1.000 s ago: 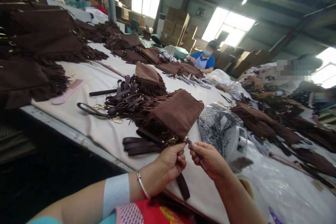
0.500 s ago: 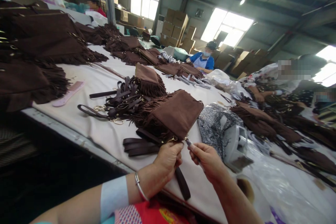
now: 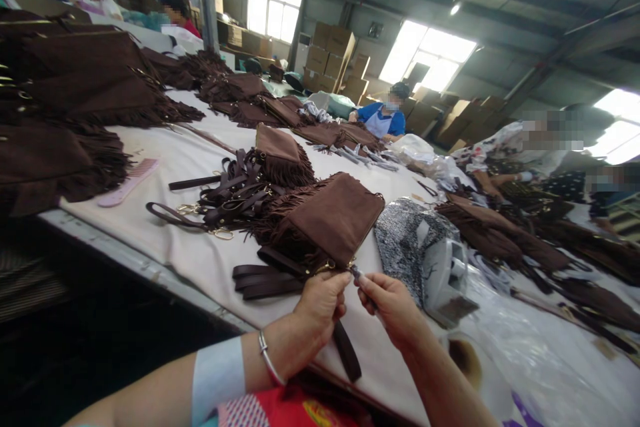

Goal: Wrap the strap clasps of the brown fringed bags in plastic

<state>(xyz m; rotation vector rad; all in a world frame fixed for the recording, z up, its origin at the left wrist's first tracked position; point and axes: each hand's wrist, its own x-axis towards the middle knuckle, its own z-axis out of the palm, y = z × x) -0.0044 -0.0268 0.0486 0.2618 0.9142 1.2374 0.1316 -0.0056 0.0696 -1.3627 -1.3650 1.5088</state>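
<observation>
A brown fringed clutch bag [image 3: 336, 217] lies on the table in front of me, its zip edge facing right. At its near corner, my left hand [image 3: 320, 307] is closed beside a gold clasp [image 3: 327, 266], thumb and forefinger pinched together. From under this hand hangs the end of a dark brown strap [image 3: 347, 350]; the fingers hide what exactly they pinch. My right hand [image 3: 390, 303] pinches a small zip pull [image 3: 357, 272] with a greyish wrapping, close to the left fingertips. Folded brown straps [image 3: 265, 281] rest left of my hands.
Beyond lie a heap of straps with gold clips [image 3: 235, 193], a smaller fringed bag [image 3: 283, 150] and a pink comb [image 3: 130, 182]. Brown bags [image 3: 90, 73] pile up at left. A white tape dispenser [image 3: 447, 273] stands at right near clear plastic [image 3: 530, 327]. A co-worker [image 3: 383, 119] sits across.
The right hand has come slightly left, closer to the left fingertips. The view has shifted a little; the bag and straps stay in place.
</observation>
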